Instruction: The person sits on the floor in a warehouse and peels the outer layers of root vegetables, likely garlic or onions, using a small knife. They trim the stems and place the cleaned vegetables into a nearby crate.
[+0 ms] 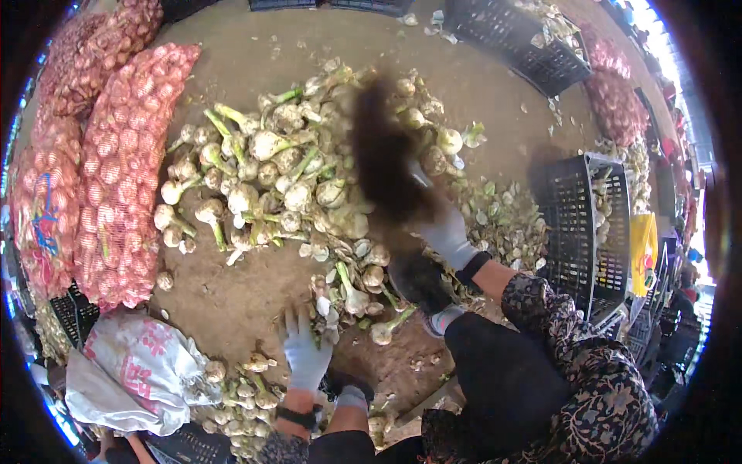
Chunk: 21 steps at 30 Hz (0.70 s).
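Note:
A large heap of garlic bulbs (pixel 298 197) with cut green stalks lies on the bare floor before me. My left hand (pixel 304 356), in a white glove, reaches palm down with its fingers apart, beside loose garlic skins (pixel 326 316). No object shows in it. Over the heap's right side is my right hand (pixel 449 235), also gloved. A dark blur (pixel 385 151) close to the lens hides its fingers, so whether it holds anything is unclear. A stalked garlic bulb (pixel 355 298) lies between my two hands, and another bulb (pixel 381 333) rests nearer my feet.
Red mesh sacks of garlic (pixel 124 174) stand at left, above a white woven sack (pixel 139 371). At right are a black plastic crate (pixel 562 232), a yellow plastic item (pixel 643 252) and a pile of trimmings (pixel 504 220). Another black crate (pixel 504 37) stands farther back. Smaller bulbs (pixel 246 400) lie lower left.

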Each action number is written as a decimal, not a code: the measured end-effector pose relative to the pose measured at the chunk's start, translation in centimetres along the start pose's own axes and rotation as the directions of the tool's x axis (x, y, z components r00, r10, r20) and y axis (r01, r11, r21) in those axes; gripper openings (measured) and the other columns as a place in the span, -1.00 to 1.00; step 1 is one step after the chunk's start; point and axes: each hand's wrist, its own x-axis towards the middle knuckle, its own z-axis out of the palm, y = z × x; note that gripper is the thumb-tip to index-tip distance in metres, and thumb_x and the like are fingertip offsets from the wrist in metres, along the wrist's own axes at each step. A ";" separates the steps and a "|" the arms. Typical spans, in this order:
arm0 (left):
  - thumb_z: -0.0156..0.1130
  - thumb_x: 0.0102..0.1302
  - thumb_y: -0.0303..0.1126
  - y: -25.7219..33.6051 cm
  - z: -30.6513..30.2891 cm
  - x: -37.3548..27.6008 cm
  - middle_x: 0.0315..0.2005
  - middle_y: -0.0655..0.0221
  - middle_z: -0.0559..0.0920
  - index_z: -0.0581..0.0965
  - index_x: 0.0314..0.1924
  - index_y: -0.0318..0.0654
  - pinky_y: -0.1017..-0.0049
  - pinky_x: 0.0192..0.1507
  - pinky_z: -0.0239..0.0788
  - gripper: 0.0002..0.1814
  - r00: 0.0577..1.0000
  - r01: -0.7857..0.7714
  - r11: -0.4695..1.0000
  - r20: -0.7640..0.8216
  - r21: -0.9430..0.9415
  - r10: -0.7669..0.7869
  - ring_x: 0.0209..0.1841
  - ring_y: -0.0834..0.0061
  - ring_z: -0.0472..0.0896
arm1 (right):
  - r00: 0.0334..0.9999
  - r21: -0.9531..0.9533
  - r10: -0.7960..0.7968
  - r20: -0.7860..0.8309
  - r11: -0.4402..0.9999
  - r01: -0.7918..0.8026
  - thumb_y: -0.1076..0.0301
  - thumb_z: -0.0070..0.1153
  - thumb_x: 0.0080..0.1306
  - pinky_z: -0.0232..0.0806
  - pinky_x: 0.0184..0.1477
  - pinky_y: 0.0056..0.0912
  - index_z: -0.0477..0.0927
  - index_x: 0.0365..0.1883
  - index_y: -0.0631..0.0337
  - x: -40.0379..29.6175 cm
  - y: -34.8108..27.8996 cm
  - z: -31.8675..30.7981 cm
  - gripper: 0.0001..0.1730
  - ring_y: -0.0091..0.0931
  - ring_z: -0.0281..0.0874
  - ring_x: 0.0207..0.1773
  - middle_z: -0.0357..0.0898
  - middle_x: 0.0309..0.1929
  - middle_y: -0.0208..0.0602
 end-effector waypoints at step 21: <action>0.11 0.17 0.17 -2.3 4.1 -6.2 0.43 0.02 -0.01 0.04 0.44 -0.10 -0.12 0.40 -0.49 -0.06 0.952 0.223 0.941 0.153 0.255 -0.267 0.44 -0.13 -0.09 | 0.865 -0.361 -0.209 0.457 0.845 0.395 -0.12 0.06 0.23 0.07 0.29 0.08 0.35 0.26 -0.06 8.8 -7.6 8.3 -0.33 0.05 0.08 0.36 0.10 0.35 0.11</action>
